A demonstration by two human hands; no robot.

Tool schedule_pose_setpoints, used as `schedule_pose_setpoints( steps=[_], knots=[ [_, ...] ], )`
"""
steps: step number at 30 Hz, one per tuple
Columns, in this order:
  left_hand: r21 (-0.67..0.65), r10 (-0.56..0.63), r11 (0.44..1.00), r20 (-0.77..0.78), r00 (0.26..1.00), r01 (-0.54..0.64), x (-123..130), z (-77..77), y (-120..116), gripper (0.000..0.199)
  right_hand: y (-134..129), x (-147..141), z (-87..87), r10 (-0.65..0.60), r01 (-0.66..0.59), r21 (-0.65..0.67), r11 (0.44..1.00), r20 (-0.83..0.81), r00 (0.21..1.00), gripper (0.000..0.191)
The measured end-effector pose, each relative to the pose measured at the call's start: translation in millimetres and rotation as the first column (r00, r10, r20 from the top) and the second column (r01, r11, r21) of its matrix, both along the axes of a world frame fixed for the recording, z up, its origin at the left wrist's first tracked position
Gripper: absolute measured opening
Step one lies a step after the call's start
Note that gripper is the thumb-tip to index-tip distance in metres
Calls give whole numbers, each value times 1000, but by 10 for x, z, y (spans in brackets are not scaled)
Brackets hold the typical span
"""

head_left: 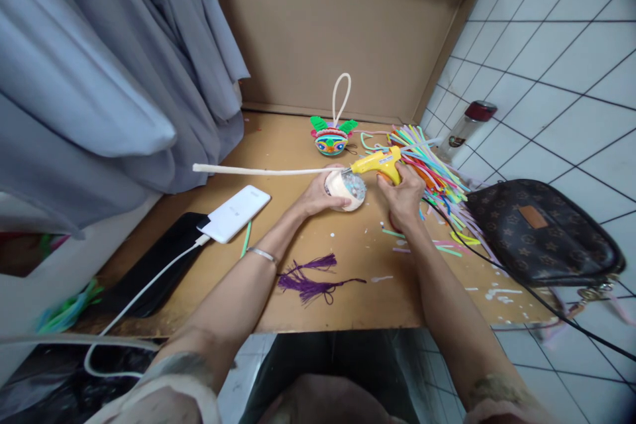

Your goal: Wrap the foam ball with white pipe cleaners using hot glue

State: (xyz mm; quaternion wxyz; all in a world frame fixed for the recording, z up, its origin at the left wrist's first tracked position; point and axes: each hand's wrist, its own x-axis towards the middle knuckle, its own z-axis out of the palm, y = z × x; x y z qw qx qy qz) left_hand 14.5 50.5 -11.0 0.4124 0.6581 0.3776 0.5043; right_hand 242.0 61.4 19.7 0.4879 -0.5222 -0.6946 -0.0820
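Note:
My left hand (318, 195) grips a round ball (355, 191) with a cream strip wound partly around it; part of its bluish, speckled surface shows. A long cream stick-like strip (258, 171) stretches left from the ball. My right hand (405, 197) is closed around a yellow hot glue gun (377, 163), its nozzle at the top of the ball. Whether the tip touches the strip I cannot tell. Behind the ball stands a colourful animal-head ornament (332, 142) with green ears and a cream loop. Purple tassels (308, 281) lie nearer to me.
At right lie a heap of coloured strips (427, 159), a brown patterned bag (546, 232) and a black cord (477, 252). A bottle (462, 129) stands behind. At left are a white power bank (238, 213) with a cable, a black pouch (154, 265) and a grey curtain (124, 66).

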Motion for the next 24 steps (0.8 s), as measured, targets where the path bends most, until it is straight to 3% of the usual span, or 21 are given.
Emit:
schedule_pose_setpoints(
  steps=[24],
  knots=[
    [-26, -10, 1000, 42, 999, 11, 14, 36, -19, 91, 5, -9, -32, 0, 0, 25, 1000, 0, 1000, 22]
  ],
)
